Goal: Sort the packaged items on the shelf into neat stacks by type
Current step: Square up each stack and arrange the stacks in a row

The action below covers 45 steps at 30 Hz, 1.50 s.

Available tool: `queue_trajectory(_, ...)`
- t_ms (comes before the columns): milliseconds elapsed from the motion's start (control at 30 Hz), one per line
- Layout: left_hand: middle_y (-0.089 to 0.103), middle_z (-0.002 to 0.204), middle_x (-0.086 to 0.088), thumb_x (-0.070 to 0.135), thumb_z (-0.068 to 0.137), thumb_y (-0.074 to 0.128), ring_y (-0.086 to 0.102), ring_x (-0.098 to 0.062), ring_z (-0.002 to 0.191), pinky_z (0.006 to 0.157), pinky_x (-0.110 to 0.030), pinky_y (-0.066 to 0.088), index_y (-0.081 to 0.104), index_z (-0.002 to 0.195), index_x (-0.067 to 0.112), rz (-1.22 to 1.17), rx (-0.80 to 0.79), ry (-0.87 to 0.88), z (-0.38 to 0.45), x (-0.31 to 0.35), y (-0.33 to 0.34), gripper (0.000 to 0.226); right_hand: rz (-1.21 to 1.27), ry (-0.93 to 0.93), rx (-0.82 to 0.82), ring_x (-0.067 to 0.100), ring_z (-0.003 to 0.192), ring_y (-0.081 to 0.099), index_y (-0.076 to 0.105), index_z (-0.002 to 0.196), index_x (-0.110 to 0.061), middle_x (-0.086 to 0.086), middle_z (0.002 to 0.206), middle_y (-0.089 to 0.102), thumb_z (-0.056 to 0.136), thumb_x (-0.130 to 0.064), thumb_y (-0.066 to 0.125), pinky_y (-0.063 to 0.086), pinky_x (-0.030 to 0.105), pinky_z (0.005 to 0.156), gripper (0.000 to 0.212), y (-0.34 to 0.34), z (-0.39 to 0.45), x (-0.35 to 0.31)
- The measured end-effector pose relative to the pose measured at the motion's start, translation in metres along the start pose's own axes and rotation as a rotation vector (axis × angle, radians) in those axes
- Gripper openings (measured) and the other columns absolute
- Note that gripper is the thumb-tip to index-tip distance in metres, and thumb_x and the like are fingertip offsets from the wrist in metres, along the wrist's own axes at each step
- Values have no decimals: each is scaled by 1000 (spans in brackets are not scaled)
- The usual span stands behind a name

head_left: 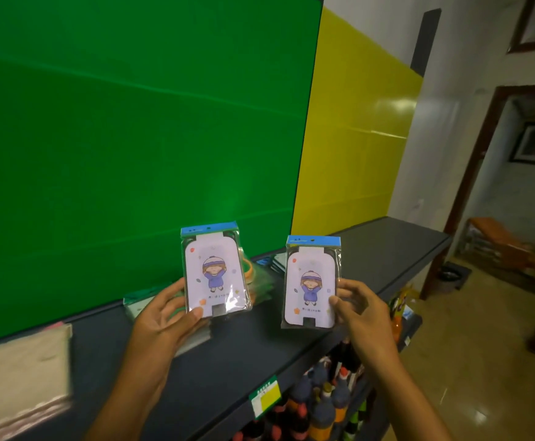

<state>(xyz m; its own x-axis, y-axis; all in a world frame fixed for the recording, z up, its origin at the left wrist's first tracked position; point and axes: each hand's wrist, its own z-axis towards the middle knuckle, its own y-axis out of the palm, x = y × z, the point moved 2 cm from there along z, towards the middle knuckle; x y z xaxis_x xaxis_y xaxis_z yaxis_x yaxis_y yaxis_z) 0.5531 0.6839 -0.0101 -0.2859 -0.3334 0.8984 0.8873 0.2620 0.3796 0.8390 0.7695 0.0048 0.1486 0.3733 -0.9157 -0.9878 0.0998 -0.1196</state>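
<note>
I hold two matching clear packets upright above the dark shelf. Each has a blue header and a pale card printed with a cartoon child in purple. My left hand grips the left packet by its lower left corner. The right packet is pinched at its right edge by my right hand. The two packets are apart, side by side. Behind the left packet lie green-edged packets with an orange ring showing. A flat clear packet rests under my left hand.
A stack of pinkish-white flat packs lies at the shelf's left end. A small dark pile sits near the green and yellow back panels. Below the shelf edge stand several bottles, beside a green price label. Tiled floor and a doorway are to the right.
</note>
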Motion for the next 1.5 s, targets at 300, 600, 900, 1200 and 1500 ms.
queue_trajectory(300,72,108,-11,-8,80,62,67,-27,106,89,-42,55,54,127,23,76,7,4,59,-20,31,57,43,50,-10,6,86,71,63,107,-13,0,99,70,89,-2,62,61,32,71,21,-2,78,36)
queue_trajectory(600,72,105,-14,-9,81,60,69,-27,100,79,-33,59,53,128,25,110,163,115,98,-40,67,58,158,0,-141,7,74,72,58,115,-11,10,90,70,88,4,62,59,25,58,31,15,179,77)
queue_trajectory(900,73,109,-6,-3,82,62,70,-28,98,80,-33,59,66,117,23,196,294,151,136,-78,138,43,187,-4,-363,11,72,73,58,108,-12,10,82,73,88,7,60,54,22,49,28,0,277,117)
queue_trajectory(1200,74,100,12,-4,83,62,71,-11,85,77,-26,58,68,113,22,249,440,144,138,-109,174,40,12,76,-563,1,53,59,68,96,-8,4,73,65,91,3,54,43,13,45,18,22,305,179)
queue_trajectory(1500,72,105,0,-5,82,64,69,-19,91,79,-26,58,70,112,20,291,487,206,138,-110,183,40,-261,-195,-592,8,59,49,71,90,-19,-9,63,53,89,-6,58,42,23,57,19,33,312,194)
